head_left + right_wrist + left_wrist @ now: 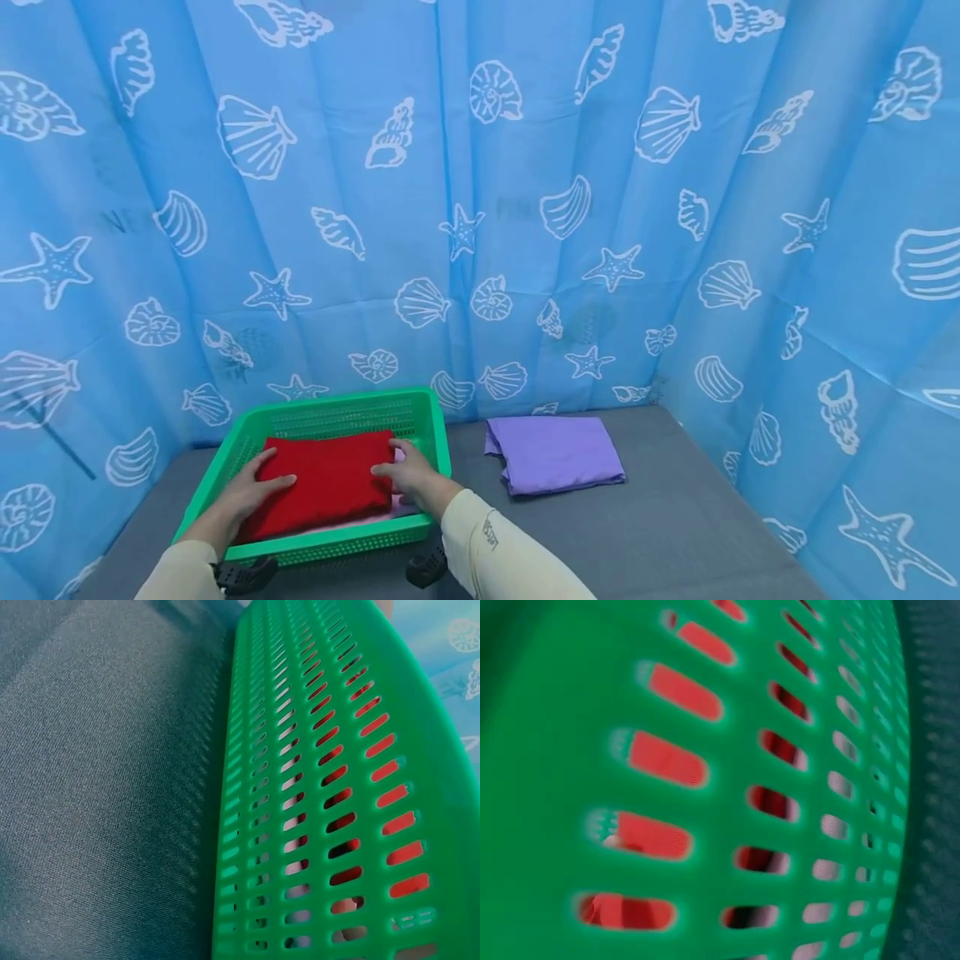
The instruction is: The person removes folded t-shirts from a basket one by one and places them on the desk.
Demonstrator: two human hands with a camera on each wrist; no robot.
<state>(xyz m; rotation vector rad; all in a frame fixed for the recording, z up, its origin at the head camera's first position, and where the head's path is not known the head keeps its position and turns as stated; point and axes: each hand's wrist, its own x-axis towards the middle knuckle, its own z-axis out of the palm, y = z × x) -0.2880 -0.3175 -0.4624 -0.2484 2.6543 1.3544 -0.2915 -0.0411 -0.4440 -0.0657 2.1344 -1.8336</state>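
A folded red cloth [330, 479] lies inside a green plastic basket [438, 429], over pink and pale purple cloth [405, 504] that shows at its right and front edges. At the red cloth's left edge is my left hand [243, 492], thumb on top and fingers spread along the side. My right hand [415, 477] touches the opposite edge, its thumb also on the upper face. Both hands reach over the basket's front rim. The wrist views show mainly the slotted basket wall [300, 765], with red cloth visible through the slots [679, 690].
A folded purple cloth [558, 454] lies to the right of the basket on the grey surface [660, 517]. Behind and along the sides hangs a blue curtain [517, 250] with white shell and starfish prints.
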